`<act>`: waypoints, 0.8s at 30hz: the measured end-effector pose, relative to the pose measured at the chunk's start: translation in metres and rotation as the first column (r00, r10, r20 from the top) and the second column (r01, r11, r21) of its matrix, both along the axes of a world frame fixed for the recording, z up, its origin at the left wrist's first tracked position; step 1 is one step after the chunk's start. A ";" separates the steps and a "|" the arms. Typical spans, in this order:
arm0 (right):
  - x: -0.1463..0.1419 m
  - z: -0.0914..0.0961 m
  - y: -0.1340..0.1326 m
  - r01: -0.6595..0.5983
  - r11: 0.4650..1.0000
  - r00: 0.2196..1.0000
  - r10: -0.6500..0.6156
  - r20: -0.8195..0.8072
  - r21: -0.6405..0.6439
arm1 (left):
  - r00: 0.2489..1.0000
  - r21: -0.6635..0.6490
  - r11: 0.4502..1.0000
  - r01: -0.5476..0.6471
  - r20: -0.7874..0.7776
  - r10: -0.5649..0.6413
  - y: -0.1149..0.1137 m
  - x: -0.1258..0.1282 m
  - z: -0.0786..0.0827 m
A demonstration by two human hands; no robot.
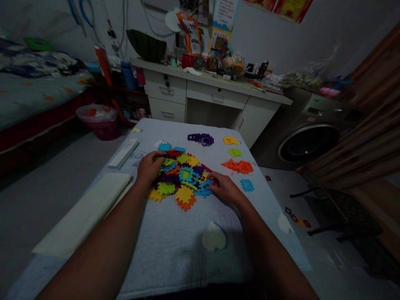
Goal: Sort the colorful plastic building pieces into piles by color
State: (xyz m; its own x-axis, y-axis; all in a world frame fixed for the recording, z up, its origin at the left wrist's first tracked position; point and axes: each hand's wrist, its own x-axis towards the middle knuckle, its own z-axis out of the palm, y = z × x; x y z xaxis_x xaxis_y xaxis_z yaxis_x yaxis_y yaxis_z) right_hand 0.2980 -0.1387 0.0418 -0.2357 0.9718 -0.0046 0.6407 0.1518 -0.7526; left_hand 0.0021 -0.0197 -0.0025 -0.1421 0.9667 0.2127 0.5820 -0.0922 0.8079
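Observation:
A heap of colourful plastic interlocking tiles with notched edges point(184, 194) lies on the cloth-covered table point(184, 250). My left hand point(150, 166) rests against the heap's left side, fingers stretched over its edge and partly hidden. At the right side, my right hand point(223, 186) has its fingers curled in beside a blue tile point(204, 189); what is between the fingertips is hard to make out. Sorted by colour to the right are purple tiles point(201, 139), yellow tiles point(230, 141), a green tile point(235, 153), orange tiles point(239, 166) and a blue square tile point(247, 185).
On the table's left lie a long white box point(124, 153) and a pale flat board point(84, 216). Behind stands a cluttered white desk point(215, 98), with a washing machine point(300, 129) to its right. A pink bin point(103, 125) and a bed point(37, 91) are at left.

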 end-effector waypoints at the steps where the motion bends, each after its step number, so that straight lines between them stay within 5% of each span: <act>1: 0.002 -0.001 0.000 -0.004 1.000 0.999 0.003 -0.044 -0.018 | 1.000 -0.003 1.000 0.001 0.002 -0.001 0.000 0.000 0.000; 5: 0.018 0.002 0.003 -0.008 0.997 0.980 -0.009 -0.201 -0.080 | 1.000 -0.001 1.000 -0.004 0.010 0.004 -0.001 0.000 0.000; 10: 0.067 0.016 0.003 0.154 0.984 0.945 -0.174 -0.276 -0.093 | 1.000 -0.007 1.000 0.003 -0.005 -0.003 -0.003 0.001 0.003; 17: 0.135 0.013 -0.010 0.379 0.919 0.893 -0.393 -0.220 -0.105 | 1.000 -0.027 1.000 -0.015 0.022 0.015 -0.004 0.003 0.006; 24: 0.149 0.005 -0.012 0.409 0.900 0.900 -0.425 -0.098 -0.152 | 0.999 -0.036 0.999 -0.016 0.029 0.018 -0.004 0.003 0.007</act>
